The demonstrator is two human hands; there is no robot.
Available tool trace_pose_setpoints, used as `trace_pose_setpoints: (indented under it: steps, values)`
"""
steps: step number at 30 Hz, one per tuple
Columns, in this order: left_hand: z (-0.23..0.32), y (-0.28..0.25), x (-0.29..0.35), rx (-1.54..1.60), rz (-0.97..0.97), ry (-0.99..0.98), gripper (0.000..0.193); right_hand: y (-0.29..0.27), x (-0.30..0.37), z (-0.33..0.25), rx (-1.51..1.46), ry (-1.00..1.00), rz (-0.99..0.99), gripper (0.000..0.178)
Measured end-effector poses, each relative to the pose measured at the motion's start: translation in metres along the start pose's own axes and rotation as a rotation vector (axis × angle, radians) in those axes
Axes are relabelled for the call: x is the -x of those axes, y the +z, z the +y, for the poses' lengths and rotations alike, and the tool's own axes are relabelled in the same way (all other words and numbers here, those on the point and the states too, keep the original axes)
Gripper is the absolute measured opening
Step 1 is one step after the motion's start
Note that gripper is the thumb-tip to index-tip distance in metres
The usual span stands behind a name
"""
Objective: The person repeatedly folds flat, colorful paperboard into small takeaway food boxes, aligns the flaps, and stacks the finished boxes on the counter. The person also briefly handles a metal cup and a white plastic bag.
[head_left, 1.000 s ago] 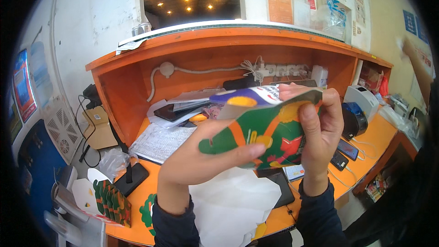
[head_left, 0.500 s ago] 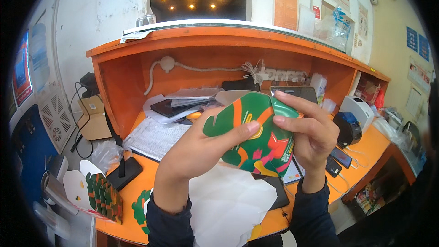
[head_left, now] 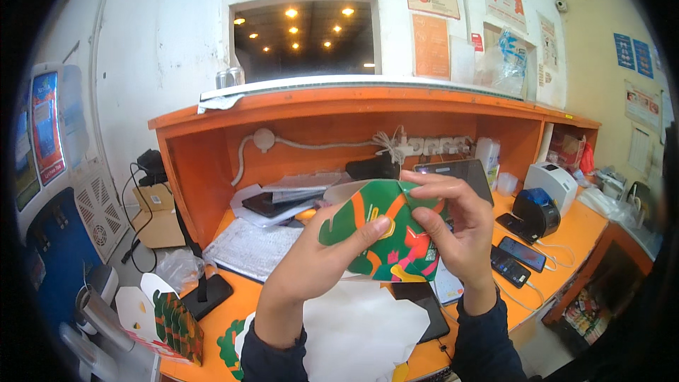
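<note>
both hands hold a green and orange printed carton (head_left: 385, 233) up over the orange desk (head_left: 580, 230); the left hand (head_left: 322, 262) pinches its lower edge, the right hand (head_left: 460, 230) curls round its right side, white paper (head_left: 357, 332) lying below.

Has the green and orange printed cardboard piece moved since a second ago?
Yes. The green and orange cardboard piece now sits lower against the orange shelf, folded more tightly.
</note>
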State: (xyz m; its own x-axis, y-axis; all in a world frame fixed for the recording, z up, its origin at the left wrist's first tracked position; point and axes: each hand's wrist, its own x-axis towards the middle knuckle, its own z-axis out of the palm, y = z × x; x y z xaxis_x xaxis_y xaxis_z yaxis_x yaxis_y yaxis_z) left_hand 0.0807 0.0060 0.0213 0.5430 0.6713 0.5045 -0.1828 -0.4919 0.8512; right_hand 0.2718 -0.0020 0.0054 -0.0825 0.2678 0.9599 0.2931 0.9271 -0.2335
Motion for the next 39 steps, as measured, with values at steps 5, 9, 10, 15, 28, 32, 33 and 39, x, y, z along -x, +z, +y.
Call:
trace_pose_setpoints:
  steps: [5, 9, 10, 15, 28, 32, 33, 39]
  values:
    - [0.004, 0.000, 0.003, -0.024, -0.020, -0.025, 0.037, 0.002, -0.002, -0.002, -0.003, -0.009, -0.017, 0.021]
    - [0.004, 0.002, 0.005, -0.021, 0.025, 0.007, 0.035, 0.003, -0.001, -0.006, 0.003, -0.018, -0.009, 0.025]
    - [0.004, 0.002, 0.005, -0.032, 0.025, 0.010, 0.035, 0.004, -0.001, -0.006, 0.047, -0.042, -0.026, 0.026]
    - [0.002, 0.002, 0.006, -0.011, 0.088, 0.067, 0.037, 0.010, -0.003, -0.003, 0.203, -0.121, -0.060, 0.030]
    - [-0.009, -0.003, -0.005, -0.037, -0.082, 0.004, 0.039, -0.012, -0.002, 0.004, -0.207, 0.383, -0.243, 0.034]
    - [-0.003, -0.002, -0.001, -0.086, -0.100, 0.003, 0.040, -0.017, -0.004, 0.003, -0.190, 0.422, -0.281, 0.034]
    - [0.000, -0.001, 0.002, -0.094, -0.091, -0.004, 0.039, -0.017, -0.004, 0.002, -0.187, 0.377, -0.291, 0.034]
    - [0.004, -0.001, 0.009, -0.276, -0.124, 0.033, 0.033, -0.027, -0.004, -0.013, 0.159, 0.073, -0.188, 0.034]
